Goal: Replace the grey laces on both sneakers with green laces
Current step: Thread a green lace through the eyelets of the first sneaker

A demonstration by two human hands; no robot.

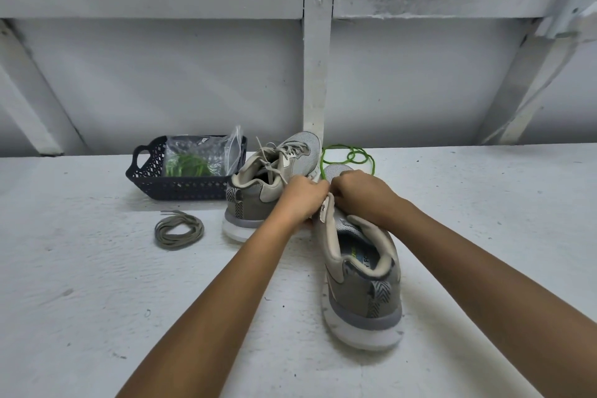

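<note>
Grey mesh sneaker (361, 268) nearest me: my left hand (302, 200) and right hand (358, 194) clutch its upper, green cord lace (349, 155) behind.

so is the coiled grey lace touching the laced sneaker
Apart. The head view shows bare table between the coiled grey lace and the sole of the laced sneaker.

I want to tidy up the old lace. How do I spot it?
Find the rough white tabletop, then the dark blue plastic lattice basket at its back left. In front of that basket lies the coiled flat grey shoelace, alone, touching nothing; the only other loose lace is bright green.
</note>
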